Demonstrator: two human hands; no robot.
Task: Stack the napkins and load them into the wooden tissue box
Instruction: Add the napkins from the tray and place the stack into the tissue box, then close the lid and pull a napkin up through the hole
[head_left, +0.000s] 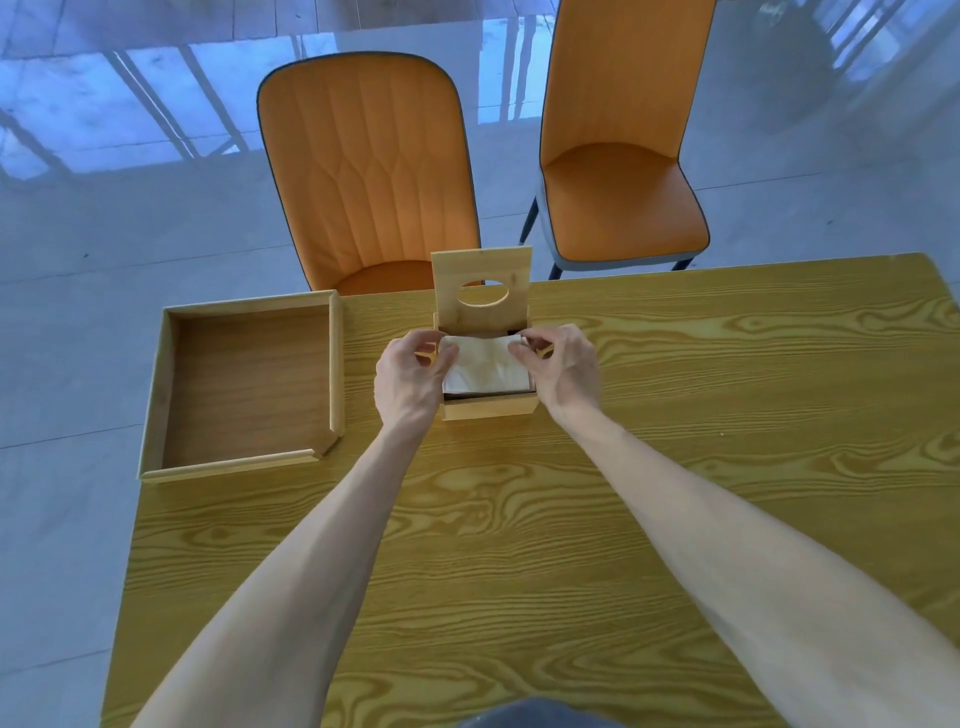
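Note:
A square wooden tissue box (488, 406) stands at the middle of the table, its lid (480, 273) with an oval hole hinged upright at the back. A stack of pale napkins (483, 366) fills the box's mouth, its top sheet slightly rumpled. My left hand (410, 376) pinches the stack's far left corner between thumb and fingers. On the other side, my right hand (563, 366) pinches the far right corner the same way. Both hands rest against the box's sides and hide its side walls.
A shallow wooden tray (156, 395) with nothing in it lies left of the box at the table's left edge. The wood-grain table (675, 415) stretches right and toward me. Two orange chairs (363, 171) (618, 156) stand behind the table's far edge.

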